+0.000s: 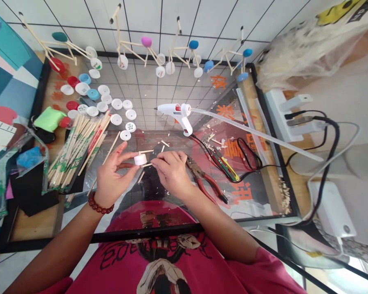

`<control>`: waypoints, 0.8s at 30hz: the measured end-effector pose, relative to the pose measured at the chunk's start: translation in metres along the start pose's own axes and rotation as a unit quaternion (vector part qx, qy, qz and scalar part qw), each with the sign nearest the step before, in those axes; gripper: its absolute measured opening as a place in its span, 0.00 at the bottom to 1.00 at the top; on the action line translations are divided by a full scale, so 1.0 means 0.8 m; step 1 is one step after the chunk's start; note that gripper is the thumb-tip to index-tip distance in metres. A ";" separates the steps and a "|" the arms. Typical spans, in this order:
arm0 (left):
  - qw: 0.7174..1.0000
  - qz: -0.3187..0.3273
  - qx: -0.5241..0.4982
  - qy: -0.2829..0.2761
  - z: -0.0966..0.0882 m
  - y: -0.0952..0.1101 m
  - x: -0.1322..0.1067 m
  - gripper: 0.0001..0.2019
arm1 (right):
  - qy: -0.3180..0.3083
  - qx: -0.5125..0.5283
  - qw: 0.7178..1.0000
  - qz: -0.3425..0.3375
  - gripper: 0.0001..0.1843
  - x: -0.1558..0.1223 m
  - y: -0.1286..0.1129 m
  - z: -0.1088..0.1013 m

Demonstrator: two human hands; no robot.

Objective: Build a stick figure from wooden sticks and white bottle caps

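the left hand (114,173) gripped a small round white plastic cap (140,159), while the narrowly closed right hand (171,171) seemed to pinch a thin pale wooden stick (146,165).

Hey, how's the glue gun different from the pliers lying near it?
The glue gun is white, while the pliers have red handles. The glue gun has a long translucent glue stick trailing from its rear; the pliers have none. The pliers lie right beside the right hand, the glue gun farther off. Both rest unheld on the glass tabletop.
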State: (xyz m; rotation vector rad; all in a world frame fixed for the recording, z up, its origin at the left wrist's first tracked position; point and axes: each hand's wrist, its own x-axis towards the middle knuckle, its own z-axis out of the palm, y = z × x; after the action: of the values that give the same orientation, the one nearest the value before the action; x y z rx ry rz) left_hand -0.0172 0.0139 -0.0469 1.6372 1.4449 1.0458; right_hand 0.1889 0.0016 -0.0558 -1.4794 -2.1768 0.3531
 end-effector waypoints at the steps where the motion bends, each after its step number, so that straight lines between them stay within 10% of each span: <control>1: 1.000 0.002 0.000 0.002 0.000 0.000 0.000 0.34 | 0.002 0.000 1.000 0.000 0.11 0.000 0.000 0.000; 24: 1.000 -0.004 -0.013 0.004 0.002 -0.001 0.001 0.32 | 0.017 0.019 0.999 0.025 0.12 -0.002 -0.001 -0.004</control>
State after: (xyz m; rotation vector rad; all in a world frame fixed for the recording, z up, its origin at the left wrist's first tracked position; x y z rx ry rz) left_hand -0.0162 0.0146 -0.0478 1.6111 1.4357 1.0629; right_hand 0.1907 -0.0002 -0.0532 -1.5109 -2.0985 0.3813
